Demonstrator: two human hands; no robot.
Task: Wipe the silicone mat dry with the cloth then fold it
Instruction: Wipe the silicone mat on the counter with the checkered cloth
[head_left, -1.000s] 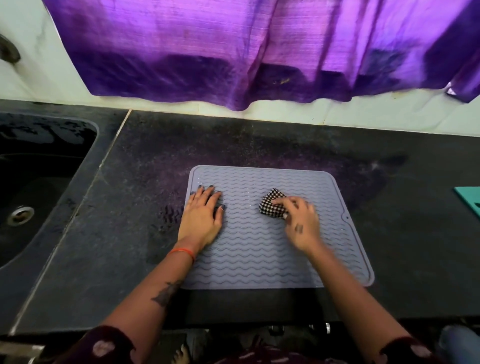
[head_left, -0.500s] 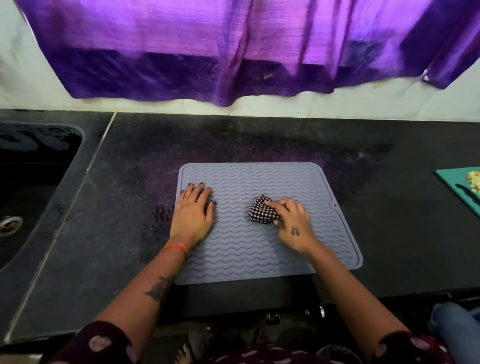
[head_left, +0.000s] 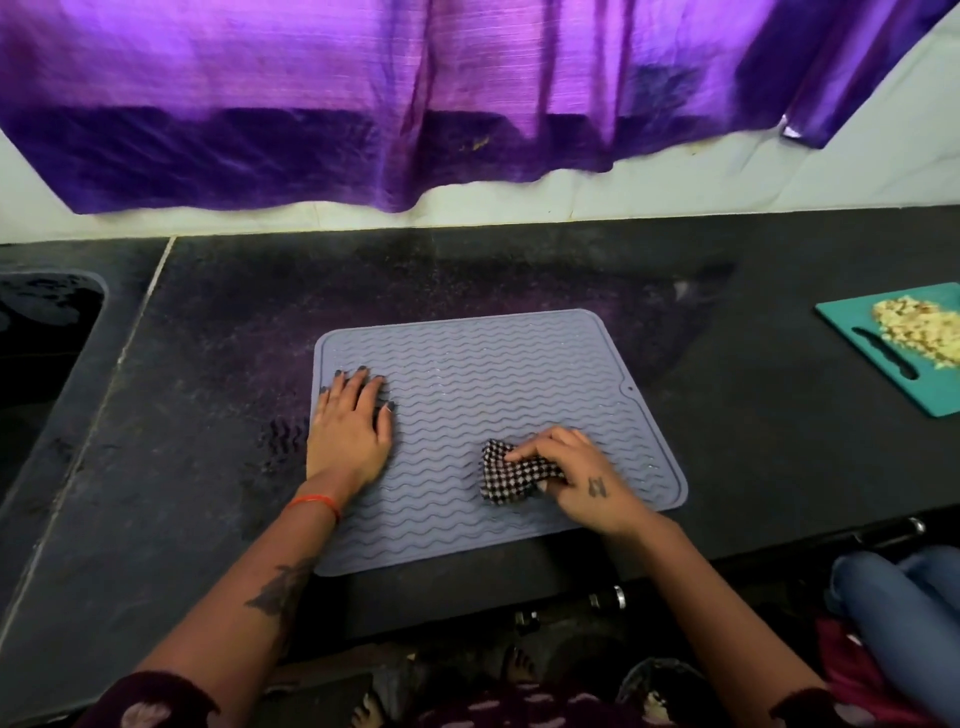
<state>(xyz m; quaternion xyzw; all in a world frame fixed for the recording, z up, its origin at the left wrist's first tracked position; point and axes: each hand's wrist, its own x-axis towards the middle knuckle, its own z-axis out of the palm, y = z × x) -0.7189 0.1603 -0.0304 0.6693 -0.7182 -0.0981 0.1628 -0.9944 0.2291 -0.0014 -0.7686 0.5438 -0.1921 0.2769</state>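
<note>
Two hands on the grey-blue wavy-ribbed square silicone mat, which lies flat on the dark speckled stone countertop, near its front edge. Left hand lies flat on the mat's left side, palm down, fingers straight and together, pressing the mat; outer edge of the hand sits at the mat's left rim. Orange thread band on that wrist, tattoo on the forearm. Right hand is on the mat's lower right part, fingers curled over a bunched black-and-white checked cloth, gripping it against the mat surface. Cloth sticks out to the left of the fingers; small tattoo on the back of that hand. Mat has a small round tab with a hole on its right edge.

Dark sink basin at far left, set into the counter. Teal plastic cutting board at far right, well apart from the mat, with a pile of pale chopped food on it. Purple curtain fabric hangs along the pale wall behind the counter. Blue denim cloth shows below the counter edge at lower right.
</note>
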